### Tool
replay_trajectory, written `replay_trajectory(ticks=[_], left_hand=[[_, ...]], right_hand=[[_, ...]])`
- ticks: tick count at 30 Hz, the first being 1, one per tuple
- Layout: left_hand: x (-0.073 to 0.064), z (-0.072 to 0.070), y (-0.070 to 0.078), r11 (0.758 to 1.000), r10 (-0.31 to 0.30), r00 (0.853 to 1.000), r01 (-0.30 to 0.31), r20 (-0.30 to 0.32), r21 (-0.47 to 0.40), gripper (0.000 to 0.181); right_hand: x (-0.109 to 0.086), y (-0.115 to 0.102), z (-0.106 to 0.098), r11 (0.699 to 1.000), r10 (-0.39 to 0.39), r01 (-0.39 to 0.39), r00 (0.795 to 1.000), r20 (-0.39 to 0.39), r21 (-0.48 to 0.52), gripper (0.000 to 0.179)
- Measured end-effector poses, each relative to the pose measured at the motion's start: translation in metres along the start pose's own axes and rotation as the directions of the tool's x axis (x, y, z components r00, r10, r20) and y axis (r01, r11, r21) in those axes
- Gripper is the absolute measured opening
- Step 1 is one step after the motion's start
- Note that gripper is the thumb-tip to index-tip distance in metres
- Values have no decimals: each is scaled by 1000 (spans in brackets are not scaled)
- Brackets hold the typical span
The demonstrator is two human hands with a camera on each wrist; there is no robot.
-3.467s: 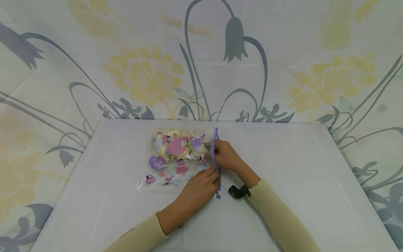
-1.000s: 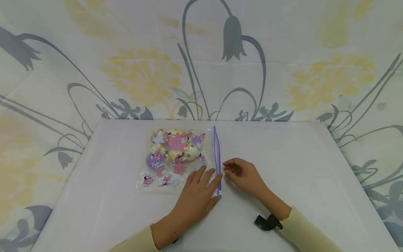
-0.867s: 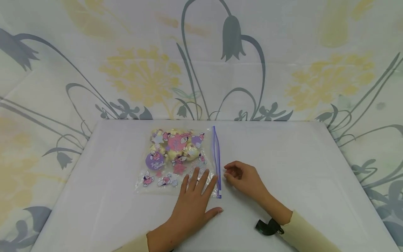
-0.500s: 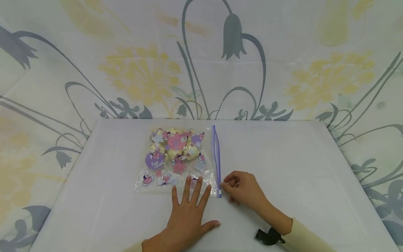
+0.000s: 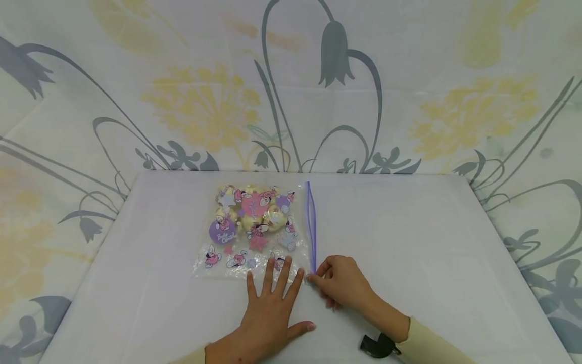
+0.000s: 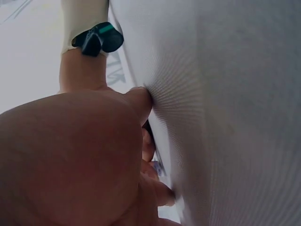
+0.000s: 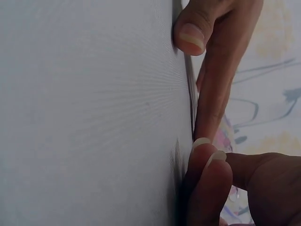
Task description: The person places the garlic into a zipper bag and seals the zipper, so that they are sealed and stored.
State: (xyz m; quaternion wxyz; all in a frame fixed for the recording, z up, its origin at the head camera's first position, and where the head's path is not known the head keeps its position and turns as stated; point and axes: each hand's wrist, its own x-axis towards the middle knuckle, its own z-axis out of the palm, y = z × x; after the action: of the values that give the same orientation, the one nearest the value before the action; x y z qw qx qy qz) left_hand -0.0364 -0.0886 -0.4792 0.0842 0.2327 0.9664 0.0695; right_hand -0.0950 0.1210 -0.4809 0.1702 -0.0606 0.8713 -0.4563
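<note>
A clear zip bag point(image 5: 261, 260) printed with pink and purple cartoon figures lies flat on the white table. Several shiny pale-yellow rounded things point(image 5: 275, 218) are inside, in its far half. Along its right side runs a purple zip strip point(image 5: 311, 222). My left hand point(image 5: 268, 321) lies palm down with fingers spread, its fingertips on the bag's near edge. With thumb and index finger my right hand point(image 5: 343, 283) pinches the near end of the zip strip; those fingers cover that corner. In the right wrist view, fingertips point(image 7: 218, 172) of the right hand are close to the left hand point(image 7: 221, 61).
The white table point(image 5: 409, 242) reaches back to a wall of floral cloth point(image 5: 400, 116), which also rises at both sides. A black wrist camera point(image 5: 379, 346) is strapped at the right wrist, just above the tabletop.
My right hand has left the middle of the zip strip and come to its near end. The left hand has flattened, spread its fingers and slid toward the near edge. The bag lies flatter.
</note>
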Motion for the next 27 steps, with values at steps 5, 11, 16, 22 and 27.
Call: replay_trajectory(ticks=[5, 11, 16, 22, 27], left_hand=[[-1, 0, 0, 1000, -1, 1000, 1, -6, 3, 103], [0, 0, 0, 1000, 3, 1000, -3, -6, 0, 103], [4, 1, -1, 1000, 26, 990, -24, -135, 17, 89], [8, 2, -1, 964, 56, 937, -140, -344, -224, 40], [14, 3, -2, 655, 121, 982, -187, -142, -732, 21]], right_hand=[[3, -1, 0, 1000, 2, -2, 1000, 14, -17, 25], [9, 4, -1, 999, -9, 6, 998, 59, 51, 25], [14, 9, 0, 990, -60, 44, 991, 116, 135, 27], [15, 11, -1, 975, -68, 32, 985, 160, 220, 29], [17, 11, -5, 958, -37, -18, 982, 187, 286, 32]])
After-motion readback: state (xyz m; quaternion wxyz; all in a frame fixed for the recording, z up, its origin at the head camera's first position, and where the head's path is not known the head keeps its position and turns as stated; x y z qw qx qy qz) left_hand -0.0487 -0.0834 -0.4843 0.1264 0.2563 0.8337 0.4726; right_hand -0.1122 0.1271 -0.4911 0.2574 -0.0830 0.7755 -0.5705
